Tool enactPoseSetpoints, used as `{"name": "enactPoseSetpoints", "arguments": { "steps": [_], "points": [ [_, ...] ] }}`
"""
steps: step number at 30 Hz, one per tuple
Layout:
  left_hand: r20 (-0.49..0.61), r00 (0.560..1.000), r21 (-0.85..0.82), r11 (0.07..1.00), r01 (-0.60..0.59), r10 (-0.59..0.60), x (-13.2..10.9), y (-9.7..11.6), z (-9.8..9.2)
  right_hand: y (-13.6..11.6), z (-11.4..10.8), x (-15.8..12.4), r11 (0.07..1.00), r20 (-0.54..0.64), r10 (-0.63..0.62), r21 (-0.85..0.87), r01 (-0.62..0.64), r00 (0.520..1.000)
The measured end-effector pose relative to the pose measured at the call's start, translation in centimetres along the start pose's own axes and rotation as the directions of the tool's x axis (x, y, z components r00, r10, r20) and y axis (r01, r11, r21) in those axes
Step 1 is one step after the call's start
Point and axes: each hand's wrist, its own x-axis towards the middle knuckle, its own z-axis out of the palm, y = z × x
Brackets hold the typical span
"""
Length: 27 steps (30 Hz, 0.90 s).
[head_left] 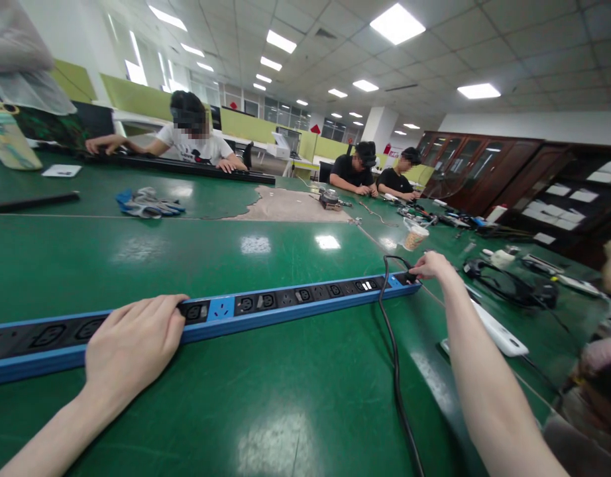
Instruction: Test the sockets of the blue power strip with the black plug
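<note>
A long blue and black power strip point(305, 306) with several sockets lies across the green table, running from the left edge toward the right. My left hand point(136, 334) is closed around its left part, fingers over the far side. At the strip's right end, my right hand point(431, 265) pinches a black plug point(409, 276) over a socket. How deep the plug sits cannot be made out, since the fingers partly cover it. From the plug a black power cable point(393, 344) loops up and runs across the strip to the table's near edge.
Gloves point(149, 202) lie at the far left, by a black bar point(34, 202). A plastic cup point(415, 235) stands beyond my right hand. To the right are a white power strip point(499, 328) and black cables point(504, 281). Several people sit around the green table point(266, 411).
</note>
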Motion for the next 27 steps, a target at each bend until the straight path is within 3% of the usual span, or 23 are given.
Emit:
{"name": "enactPoseSetpoints", "arguments": {
  "steps": [4, 8, 18, 23, 27],
  "points": [
    [-0.003, 1.0, -0.004, 1.0, -0.002, 0.002, 0.0, 0.0, 0.1, -0.6, -0.3, 0.3, 0.991, 0.17, 0.131, -0.018, -0.13, 0.977],
    [0.007, 1.0, -0.023, 1.0, 0.009, -0.009, 0.1, -0.1, 0.1, -0.6, -0.1, 1.5, 0.992, 0.221, 0.126, -0.036, -0.121, 0.967],
    [0.027, 1.0, -0.052, 0.999, 0.013, -0.012, 0.2, 0.1, -0.5, -0.2, 1.2, 1.6, 0.994, 0.095, 0.092, -0.073, -0.086, 0.991],
    [0.026, 1.0, -0.078, 0.997, 0.018, -0.016, 0.4, 0.1, -0.7, -0.2, 1.2, 1.9, 0.991, 0.176, 0.137, -0.025, -0.135, 0.975],
    [0.016, 1.0, -0.072, 0.997, 0.017, -0.016, 0.4, 0.2, -0.8, -0.2, 1.8, 1.3, 0.986, 0.037, 0.152, -0.076, -0.149, 0.988]
  ]
}}
